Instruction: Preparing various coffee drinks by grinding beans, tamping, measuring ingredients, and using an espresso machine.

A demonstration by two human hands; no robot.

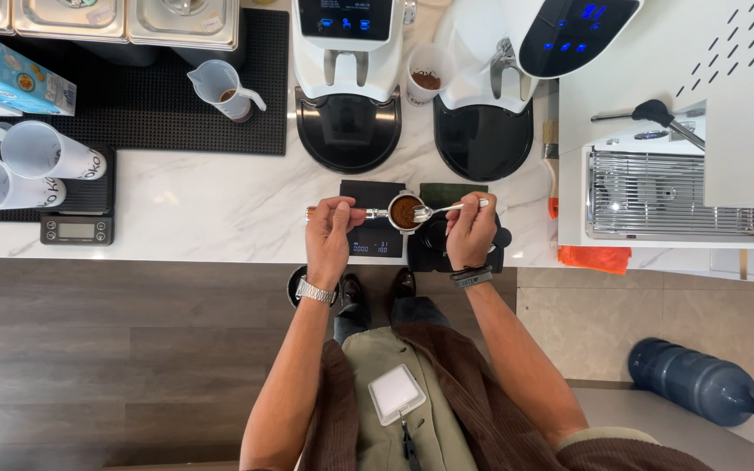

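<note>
Head view: my left hand [332, 228] closed on portafilter [405, 212] handle, basket over small scale [374, 244] on tabletop [220, 205]. Right hand [470, 232] grips spoon [447, 209], tip at basket rim. Grounds already in basket; levelling looks unfinished. Both forearms reach forward, wrists bent inward.
</note>
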